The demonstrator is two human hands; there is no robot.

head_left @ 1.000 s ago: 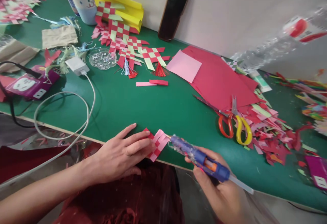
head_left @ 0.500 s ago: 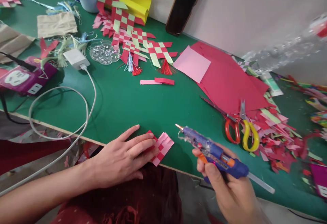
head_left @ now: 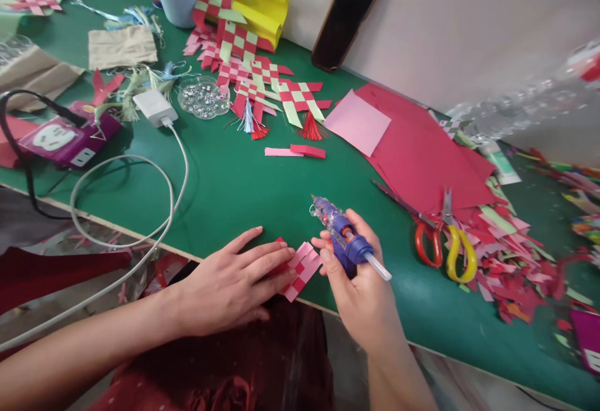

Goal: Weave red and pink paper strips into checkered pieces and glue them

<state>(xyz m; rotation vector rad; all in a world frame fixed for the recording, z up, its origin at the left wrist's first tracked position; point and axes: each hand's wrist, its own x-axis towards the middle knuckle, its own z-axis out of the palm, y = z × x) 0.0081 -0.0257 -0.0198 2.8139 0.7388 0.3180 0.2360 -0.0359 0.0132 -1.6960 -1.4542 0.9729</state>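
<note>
My left hand (head_left: 244,283) lies flat with fingers stretched over a small woven piece of red and pink paper strips (head_left: 304,267), pressing it on the table's front edge. Part of that piece is hidden under the fingers. In my right hand (head_left: 363,295) is a blue hot glue gun (head_left: 344,236) with a clear glue stick (head_left: 377,267) poking out of its back. The gun's nozzle points away from me, above the table just beyond the woven piece. Two folded paper strips (head_left: 307,150), one pink and one red, lie farther back.
Scissors with red and yellow handles (head_left: 429,242) lie at the right beside paper scraps (head_left: 510,255) and red sheets (head_left: 422,155). A white cable (head_left: 180,192) loops at the left near a purple power strip (head_left: 70,139). Woven paper fish (head_left: 300,99) and a dish of googly eyes (head_left: 204,97) sit behind.
My right hand has moved left with the glue gun, turning its nozzle away from me and closer to the woven piece. My left hand stays on the paper. The view has shifted slightly.
</note>
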